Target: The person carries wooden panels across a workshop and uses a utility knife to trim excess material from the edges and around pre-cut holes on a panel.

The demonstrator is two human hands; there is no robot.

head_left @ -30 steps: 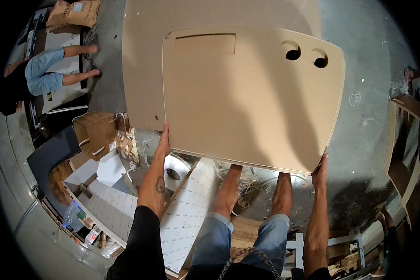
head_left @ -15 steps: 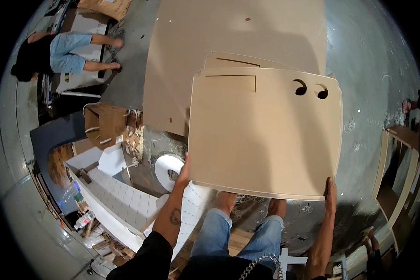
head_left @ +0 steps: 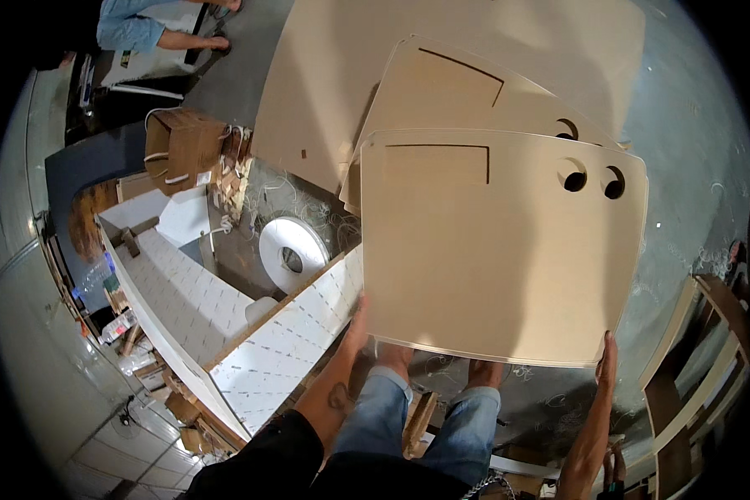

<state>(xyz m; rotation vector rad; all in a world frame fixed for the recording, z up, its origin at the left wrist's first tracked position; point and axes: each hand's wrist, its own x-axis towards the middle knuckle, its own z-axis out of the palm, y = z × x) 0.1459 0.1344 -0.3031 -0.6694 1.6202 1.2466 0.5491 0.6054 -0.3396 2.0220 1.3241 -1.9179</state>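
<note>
A large tan board panel [head_left: 475, 258] with rounded corners is held out before me, nearly flat. It has an L-shaped groove at its far left and two round cut-outs at its far right. My left hand [head_left: 359, 323] grips its near left corner, and my right hand [head_left: 608, 357] grips the near right corner. Both thumbs lie along the edges; the other fingers are mostly hidden by the board. Partly covered behind it is a similar panel [head_left: 454, 96], turned at an angle, with its own groove and a cut-out showing.
A big plain tan sheet [head_left: 308, 108] lies beyond the panels. To my left are a white box-like frame [head_left: 300, 354], a white roll of strip [head_left: 294, 254] and a cardboard box [head_left: 183, 146]. A wooden frame [head_left: 704, 358] stands at right. Another person's legs [head_left: 171, 37] show far left.
The held panel has shifted right and slightly nearer in view. More of the similar panel behind it shows, at a steeper angle. My view has also turned, so the surroundings have shifted.
</note>
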